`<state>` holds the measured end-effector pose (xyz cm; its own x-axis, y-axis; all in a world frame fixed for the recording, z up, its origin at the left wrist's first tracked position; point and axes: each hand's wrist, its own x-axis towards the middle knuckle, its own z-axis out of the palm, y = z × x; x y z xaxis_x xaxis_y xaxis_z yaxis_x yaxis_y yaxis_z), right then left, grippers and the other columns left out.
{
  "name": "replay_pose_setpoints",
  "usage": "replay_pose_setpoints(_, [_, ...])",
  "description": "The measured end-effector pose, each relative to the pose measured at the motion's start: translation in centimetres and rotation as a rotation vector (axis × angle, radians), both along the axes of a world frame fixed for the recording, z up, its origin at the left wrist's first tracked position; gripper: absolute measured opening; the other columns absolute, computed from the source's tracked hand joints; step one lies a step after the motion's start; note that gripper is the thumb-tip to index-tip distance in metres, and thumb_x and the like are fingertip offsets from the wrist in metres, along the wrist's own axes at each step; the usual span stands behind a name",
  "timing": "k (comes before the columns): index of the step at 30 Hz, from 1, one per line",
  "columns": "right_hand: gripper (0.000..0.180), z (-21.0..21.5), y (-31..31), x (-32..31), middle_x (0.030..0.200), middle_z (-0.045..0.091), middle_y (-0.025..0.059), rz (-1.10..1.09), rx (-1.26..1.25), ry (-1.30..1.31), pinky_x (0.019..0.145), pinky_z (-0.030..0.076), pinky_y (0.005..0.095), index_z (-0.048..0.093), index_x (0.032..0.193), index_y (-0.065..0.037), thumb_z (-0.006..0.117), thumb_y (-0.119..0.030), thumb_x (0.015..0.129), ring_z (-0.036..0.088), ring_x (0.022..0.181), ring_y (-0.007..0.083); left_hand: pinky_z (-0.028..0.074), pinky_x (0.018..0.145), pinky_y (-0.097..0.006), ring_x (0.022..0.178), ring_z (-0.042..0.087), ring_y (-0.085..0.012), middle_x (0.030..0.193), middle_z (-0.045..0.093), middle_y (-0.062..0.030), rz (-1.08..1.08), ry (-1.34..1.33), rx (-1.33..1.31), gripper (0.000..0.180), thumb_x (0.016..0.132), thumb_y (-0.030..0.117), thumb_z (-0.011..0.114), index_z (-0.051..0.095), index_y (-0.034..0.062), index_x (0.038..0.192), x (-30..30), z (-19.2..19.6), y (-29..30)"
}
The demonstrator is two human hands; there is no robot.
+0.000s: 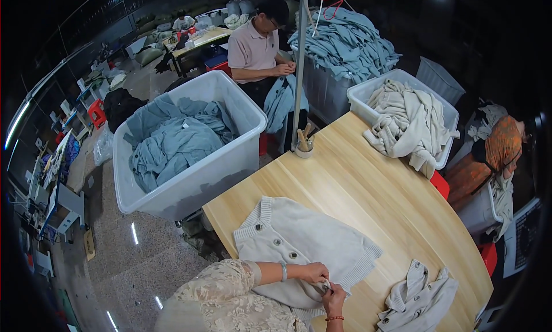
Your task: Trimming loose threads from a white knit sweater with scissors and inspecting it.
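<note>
Down at six o'clock, both hands pinched together on one spot of a cream buttoned cardigan spread flat on the wooden desk. Left hand, bracelet at the wrist, closed over a fold of knit; right hand, red cord at the wrist, fingers curled shut on the same fold from below. What lies between the fingertips too small to tell.

Toward four o'clock, a second cream cardigan crumpled near the desk edge, apart from the one in hand. At one o'clock, a white bin heaped with more cream knitwear, spilling over its rim. At ten o'clock, a large white tub on the floor, partly filled with blue-grey garments. At twelve o'clock, a small cup of tools beside a metal pole.

By the look of things, well short of finished: one piece under the hands, one beside it, a full bin waiting.
</note>
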<state>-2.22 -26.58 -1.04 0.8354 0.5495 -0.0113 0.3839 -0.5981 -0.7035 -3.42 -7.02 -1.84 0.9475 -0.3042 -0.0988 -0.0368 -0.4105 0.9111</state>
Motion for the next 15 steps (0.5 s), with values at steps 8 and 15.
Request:
replay_pose_setpoints(8, [0.019,-0.6,-1.6,-1.1,0.066,0.060,0.0122,0.033,0.153,0.117,0.059,0.048,0.0341,0.067,0.089,0.003,0.056,0.006,0.074,0.061,0.059,0.0225,0.049,0.066,-0.039,0.072,0.063,-0.0316,0.079,0.066,-0.0151,-0.042,0.066,0.000,0.021,0.072,0.016,0.061,0.069,0.0037,0.086,-0.7,0.0,-0.8])
replay_pose_setpoints(15, [0.024,2.3,-2.4,-0.9,0.072,0.063,0.0178,-0.046,-0.239,0.263,0.062,0.048,0.0438,0.064,0.082,-0.004,0.061,-0.028,0.083,0.062,0.067,0.0347,0.050,0.076,-0.038,0.084,0.064,-0.0292,0.089,0.067,-0.0144,-0.009,0.122,0.092,0.030,0.079,0.033,0.066,0.067,0.0055,0.091,-0.4,-0.8,0.8])
